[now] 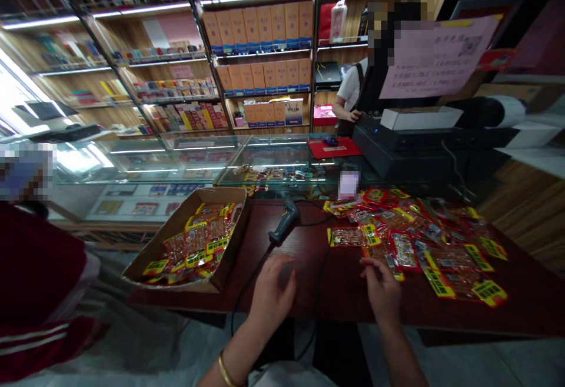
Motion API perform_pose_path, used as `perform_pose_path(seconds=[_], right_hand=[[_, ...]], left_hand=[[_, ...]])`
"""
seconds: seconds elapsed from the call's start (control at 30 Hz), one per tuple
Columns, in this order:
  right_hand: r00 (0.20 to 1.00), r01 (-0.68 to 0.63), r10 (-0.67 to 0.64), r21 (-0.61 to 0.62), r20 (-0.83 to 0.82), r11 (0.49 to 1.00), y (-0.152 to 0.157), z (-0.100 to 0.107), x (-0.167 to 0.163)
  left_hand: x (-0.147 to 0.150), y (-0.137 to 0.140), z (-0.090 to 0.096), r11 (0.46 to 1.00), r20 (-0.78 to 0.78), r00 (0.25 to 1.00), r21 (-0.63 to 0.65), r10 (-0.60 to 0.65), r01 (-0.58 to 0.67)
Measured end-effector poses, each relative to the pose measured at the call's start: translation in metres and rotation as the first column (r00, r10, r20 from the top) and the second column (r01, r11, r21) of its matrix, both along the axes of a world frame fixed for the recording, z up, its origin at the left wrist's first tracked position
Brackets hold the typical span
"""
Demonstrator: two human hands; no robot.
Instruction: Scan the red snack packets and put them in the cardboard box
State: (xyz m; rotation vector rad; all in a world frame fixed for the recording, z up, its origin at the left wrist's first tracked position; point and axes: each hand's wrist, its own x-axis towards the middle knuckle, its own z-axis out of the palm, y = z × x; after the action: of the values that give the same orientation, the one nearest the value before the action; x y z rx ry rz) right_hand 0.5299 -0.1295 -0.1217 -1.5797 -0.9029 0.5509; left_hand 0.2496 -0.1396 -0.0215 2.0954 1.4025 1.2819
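Note:
My left hand is over the dark red table, thumb and fingers apart with nothing between them. Just beyond it lies a black barcode scanner, its cable trailing toward me. My right hand has its fingers drawn together at the near edge of a red and yellow snack packet; whether they grip it is hidden. Around that hand, many more flat snack packets are spread in a loose pile. To the left, an open cardboard box holds several similar packets.
Beyond the table stands a glass display counter with a red mouse pad on top. A person's arm shows behind the monitor. At far left, someone in a dark red sleeve is close to the box.

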Motion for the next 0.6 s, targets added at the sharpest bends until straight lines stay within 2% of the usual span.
perform_pose_path(seconds=[0.17, 0.23, 0.27, 0.3, 0.33, 0.37, 0.4, 0.43, 0.47, 0.5, 0.6], right_hand=[[0.999, 0.015, -0.014, 0.025, -0.039, 1.0, -0.003, 0.002, -0.002], [0.999, 0.013, -0.012, 0.033, -0.048, 0.999, -0.003, 0.002, -0.002], [0.999, 0.012, -0.01, 0.036, -0.047, 0.999, -0.003, 0.002, -0.002], [0.999, 0.009, -0.007, 0.04, -0.043, 0.999, -0.002, 0.001, -0.002], [0.999, 0.005, -0.003, 0.044, -0.037, 0.999, -0.001, 0.001, -0.001], [1.0, -0.001, 0.002, 0.045, -0.031, 0.999, -0.001, 0.0, -0.001], [1.0, -0.009, 0.01, 0.044, -0.025, 0.999, 0.0, 0.0, -0.001], [1.0, -0.016, 0.017, 0.04, -0.02, 0.999, 0.001, 0.0, -0.001], [1.0, -0.023, 0.023, 0.035, -0.016, 0.999, 0.002, 0.0, -0.002], [1.0, -0.028, 0.028, 0.028, -0.012, 0.999, 0.002, 0.001, -0.003], [1.0, -0.02, 0.02, 0.025, -0.005, 0.999, 0.003, 0.004, -0.005]], left_hand=[[-0.055, -0.026, 0.015, 0.971, 0.023, 0.988, -0.188, 0.156, -0.149], [-0.081, -0.033, 0.016, 0.919, -0.01, 0.987, -0.364, 0.158, -0.151], [-0.092, -0.036, 0.016, 0.862, -0.027, 0.994, -0.496, 0.106, -0.106], [-0.101, -0.039, 0.016, 0.769, -0.036, 0.999, -0.638, 0.024, -0.042], [-0.107, -0.04, 0.016, 0.648, -0.03, 0.997, -0.762, -0.077, 0.027], [-0.111, -0.041, 0.018, 0.528, -0.01, 0.984, -0.845, -0.175, 0.085], [-0.111, -0.04, 0.021, 0.436, 0.013, 0.967, -0.891, -0.256, 0.127], [-0.109, -0.038, 0.024, 0.384, 0.035, 0.949, -0.909, -0.313, 0.16], [-0.103, -0.033, 0.029, 0.371, 0.055, 0.934, -0.908, -0.352, 0.193], [-0.096, -0.028, 0.033, 0.386, 0.075, 0.923, -0.893, -0.377, 0.23], [-0.066, -0.005, 0.042, 0.503, 0.12, 0.915, -0.804, -0.384, 0.317]])
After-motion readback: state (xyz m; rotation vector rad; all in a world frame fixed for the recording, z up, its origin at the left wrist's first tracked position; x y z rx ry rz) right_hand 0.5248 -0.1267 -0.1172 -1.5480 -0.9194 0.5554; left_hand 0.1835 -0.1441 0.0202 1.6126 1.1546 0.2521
